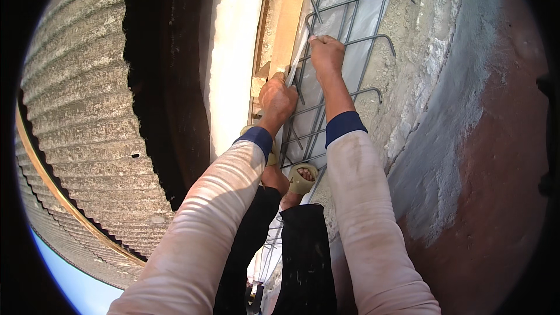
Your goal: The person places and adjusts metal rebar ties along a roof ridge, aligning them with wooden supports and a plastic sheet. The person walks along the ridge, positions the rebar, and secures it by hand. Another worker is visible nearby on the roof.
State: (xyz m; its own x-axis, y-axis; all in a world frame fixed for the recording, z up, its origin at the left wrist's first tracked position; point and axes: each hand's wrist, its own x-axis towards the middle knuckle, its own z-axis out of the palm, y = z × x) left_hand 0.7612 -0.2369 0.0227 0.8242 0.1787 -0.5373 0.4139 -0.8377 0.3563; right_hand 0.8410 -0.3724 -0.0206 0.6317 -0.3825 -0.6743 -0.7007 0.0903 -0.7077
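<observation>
Hands (pixel 277 100) (pixel 326 55) gripping plastic sheet (pixel 303 52), edge pinched between fingers, over rebar cage (pixel 350 41)

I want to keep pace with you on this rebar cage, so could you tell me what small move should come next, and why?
Probably draw the thin white strip taut. The right hand pinches its upper end at a bar of the rebar cage, the left hand grips lower down, and it does not look cinched yet.

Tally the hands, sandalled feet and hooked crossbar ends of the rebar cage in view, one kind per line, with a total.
Hands: 2, the left hand and the right hand, both on the white plastic sheet
Sandalled feet: 2
Hooked crossbar ends on the rebar cage: 4
Total: 8
</observation>
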